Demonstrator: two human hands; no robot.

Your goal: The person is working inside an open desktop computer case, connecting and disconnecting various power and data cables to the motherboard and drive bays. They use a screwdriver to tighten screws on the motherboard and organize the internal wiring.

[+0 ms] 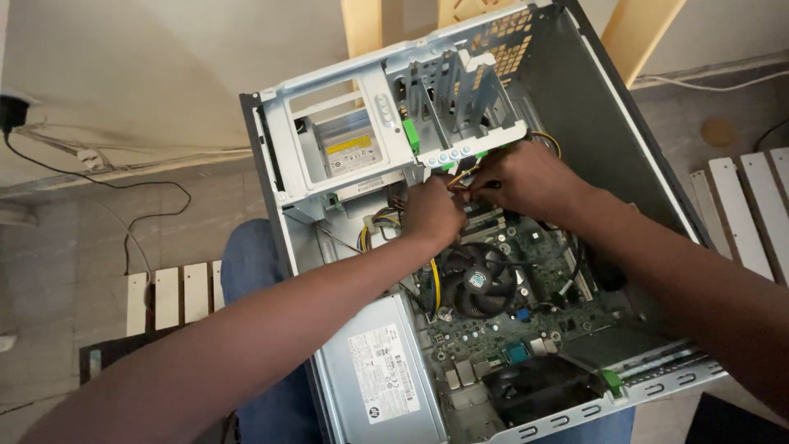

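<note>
An open desktop computer case (625, 156) rests on my lap, its inside facing up. My left hand (433, 212) reaches in and pinches a bundle of coloured wires (462, 177) just under the metal drive cage (448, 99). My right hand (526, 179) is beside it, fingers closed on the same wires and their connector. Below the hands sit the round black cooler fan (477, 279) and the green motherboard (542, 312). The fingertips and the connector are partly hidden by the cage edge.
A grey power supply box (378, 378) fills the case's lower left. An optical drive (349, 152) sits in the upper left bay. A black cable (123, 185) trails across the floor on the left. White slatted boards (752, 205) lie to the right, wooden legs behind.
</note>
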